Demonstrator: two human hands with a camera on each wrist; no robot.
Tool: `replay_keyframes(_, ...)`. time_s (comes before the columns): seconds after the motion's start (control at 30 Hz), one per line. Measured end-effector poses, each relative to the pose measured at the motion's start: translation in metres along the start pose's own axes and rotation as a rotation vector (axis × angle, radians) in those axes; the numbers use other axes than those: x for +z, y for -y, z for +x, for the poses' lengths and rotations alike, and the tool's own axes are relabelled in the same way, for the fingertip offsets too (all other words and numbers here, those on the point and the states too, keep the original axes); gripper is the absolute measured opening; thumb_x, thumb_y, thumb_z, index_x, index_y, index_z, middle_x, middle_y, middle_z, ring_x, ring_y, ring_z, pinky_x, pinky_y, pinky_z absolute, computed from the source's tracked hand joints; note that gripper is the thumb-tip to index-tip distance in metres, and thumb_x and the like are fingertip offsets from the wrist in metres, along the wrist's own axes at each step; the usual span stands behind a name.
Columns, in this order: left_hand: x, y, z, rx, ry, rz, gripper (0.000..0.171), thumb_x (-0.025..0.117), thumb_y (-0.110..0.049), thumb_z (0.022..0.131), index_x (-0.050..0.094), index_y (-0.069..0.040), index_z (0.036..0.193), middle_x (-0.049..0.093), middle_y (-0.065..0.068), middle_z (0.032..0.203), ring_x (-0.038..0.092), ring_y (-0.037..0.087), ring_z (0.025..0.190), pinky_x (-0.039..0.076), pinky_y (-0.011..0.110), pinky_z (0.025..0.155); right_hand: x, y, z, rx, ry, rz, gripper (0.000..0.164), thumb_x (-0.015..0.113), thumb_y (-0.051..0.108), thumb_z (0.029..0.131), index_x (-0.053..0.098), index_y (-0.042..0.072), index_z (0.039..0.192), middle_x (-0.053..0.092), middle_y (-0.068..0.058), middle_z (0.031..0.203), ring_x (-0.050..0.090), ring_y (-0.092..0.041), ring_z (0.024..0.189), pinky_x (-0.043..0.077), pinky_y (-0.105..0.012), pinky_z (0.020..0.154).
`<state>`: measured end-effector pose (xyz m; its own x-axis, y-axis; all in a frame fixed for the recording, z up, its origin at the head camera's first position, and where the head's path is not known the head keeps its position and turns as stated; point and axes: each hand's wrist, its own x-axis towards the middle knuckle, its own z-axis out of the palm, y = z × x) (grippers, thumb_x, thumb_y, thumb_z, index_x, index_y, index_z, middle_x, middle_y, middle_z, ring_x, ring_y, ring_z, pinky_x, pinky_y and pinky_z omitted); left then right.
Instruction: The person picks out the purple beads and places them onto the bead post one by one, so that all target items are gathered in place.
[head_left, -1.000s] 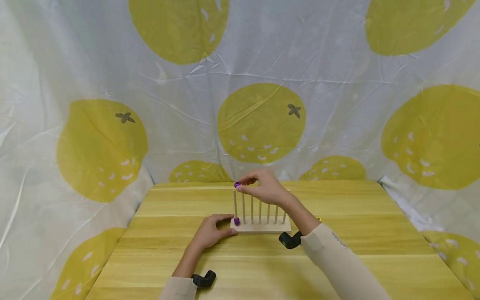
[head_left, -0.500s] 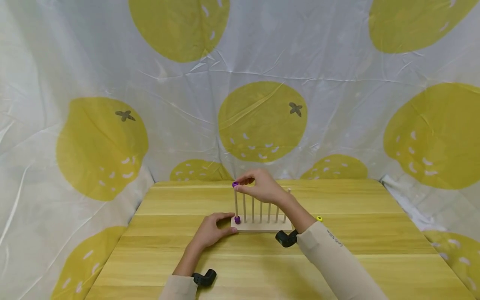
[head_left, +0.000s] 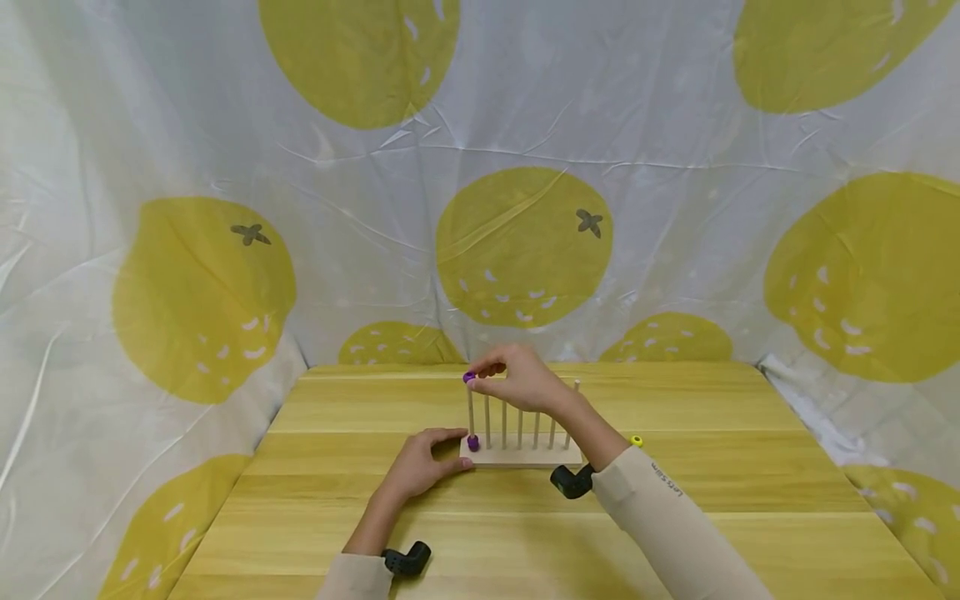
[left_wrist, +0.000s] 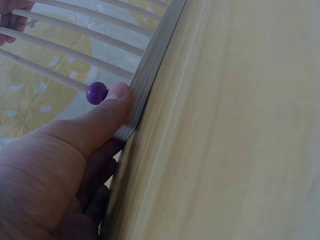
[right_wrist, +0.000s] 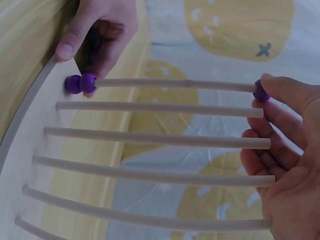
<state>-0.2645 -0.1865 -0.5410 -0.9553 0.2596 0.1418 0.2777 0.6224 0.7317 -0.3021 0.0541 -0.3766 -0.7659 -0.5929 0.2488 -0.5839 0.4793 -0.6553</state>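
A wooden peg rack, its pale base (head_left: 521,457) on the table, carries a row of several upright pegs. Thumb in front and fingers behind, my left hand (head_left: 422,462) grips the base's left end. Two purple beads (right_wrist: 81,83) sit stacked at the foot of the leftmost peg. At that peg's top, my right hand (head_left: 528,381) pinches another purple bead (right_wrist: 261,92) between thumb and fingertips; the bead is around the peg's tip. The remaining pegs, such as the second peg (right_wrist: 160,108), carry no beads in the right wrist view.
A yellow bead (head_left: 636,441) lies on the wooden table (head_left: 337,492) to the right of the rack, near the right sleeve. Behind and beside the table hangs a white cloth (head_left: 375,242) printed with yellow fruit.
My right hand has shifted slightly left and then down, bringing the purple bead onto the tip of the leftmost peg. My left hand keeps its grip on the base.
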Motion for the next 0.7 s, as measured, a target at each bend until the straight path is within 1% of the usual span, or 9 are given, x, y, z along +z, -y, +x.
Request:
replay_keyframes(0.07, -0.0003, -0.0001, 0.0001, 0.0, -0.001, 0.004, 0.055, 0.083, -0.048, 0.084, 0.072, -0.024, 0.132, 0.069, 0.002, 0.136, 0.058, 0.032, 0.135, 0.043, 0.056, 0.116, -0.0004, 0.0007, 0.0001, 0.004, 0.003, -0.001, 0.017, 0.074, 0.028, 0.097, 0.081, 0.019, 0.109, 0.078, 0.007, 0.103, 0.066, -0.014, 0.099, 0.057, -0.044, 0.096)
replay_keyframes(0.13, -0.0005, -0.0003, 0.0, 0.0, 0.001, 0.006, 0.055, 0.083, -0.048, 0.085, 0.072, -0.024, 0.132, 0.069, 0.003, 0.135, 0.058, 0.032, 0.135, 0.043, 0.056, 0.116, -0.0004, 0.0008, 0.0001, 0.003, 0.008, -0.009, 0.016, 0.074, 0.028, 0.097, 0.081, 0.019, 0.108, 0.078, 0.007, 0.104, 0.066, -0.013, 0.1, 0.057, -0.041, 0.095)
replay_keyframes(0.23, -0.0003, 0.0001, -0.0001, 0.002, 0.003, 0.01, 0.055, 0.084, -0.048, 0.084, 0.072, -0.024, 0.132, 0.07, 0.003, 0.135, 0.058, 0.032, 0.135, 0.043, 0.056, 0.116, -0.0005, 0.0018, -0.0002, -0.011, 0.019, -0.014, 0.017, 0.074, 0.027, 0.097, 0.081, 0.016, 0.109, 0.078, 0.005, 0.106, 0.067, -0.013, 0.101, 0.057, -0.04, 0.095)
replay_keyframes(0.43, 0.0004, 0.0012, 0.0003, 0.005, 0.003, 0.016, 0.055, 0.083, -0.049, 0.084, 0.072, -0.023, 0.132, 0.069, 0.003, 0.135, 0.058, 0.032, 0.135, 0.043, 0.055, 0.116, -0.0002, 0.002, -0.0005, -0.023, 0.034, -0.007, 0.019, 0.074, 0.025, 0.097, 0.08, 0.012, 0.11, 0.078, 0.0, 0.108, 0.068, -0.017, 0.102, 0.057, -0.046, 0.098)
replay_keyframes(0.53, 0.0005, 0.0013, 0.0005, 0.01, 0.002, 0.015, 0.055, 0.083, -0.049, 0.085, 0.072, -0.024, 0.132, 0.069, 0.003, 0.136, 0.058, 0.032, 0.135, 0.043, 0.056, 0.115, -0.0006, 0.0025, -0.0008, -0.025, 0.037, -0.022, 0.022, 0.074, 0.026, 0.097, 0.079, 0.01, 0.111, 0.078, -0.002, 0.109, 0.069, -0.019, 0.104, 0.057, -0.047, 0.098)
replay_keyframes(0.7, 0.0003, 0.0005, -0.0001, 0.021, 0.007, 0.008, 0.053, 0.083, -0.05, 0.085, 0.072, -0.028, 0.132, 0.069, 0.001, 0.135, 0.059, 0.031, 0.134, 0.044, 0.056, 0.115, -0.0011, 0.0024, -0.0016, -0.03, 0.046, -0.051, 0.026, 0.073, 0.028, 0.098, 0.078, 0.008, 0.114, 0.078, -0.002, 0.109, 0.069, -0.02, 0.105, 0.057, -0.044, 0.097)
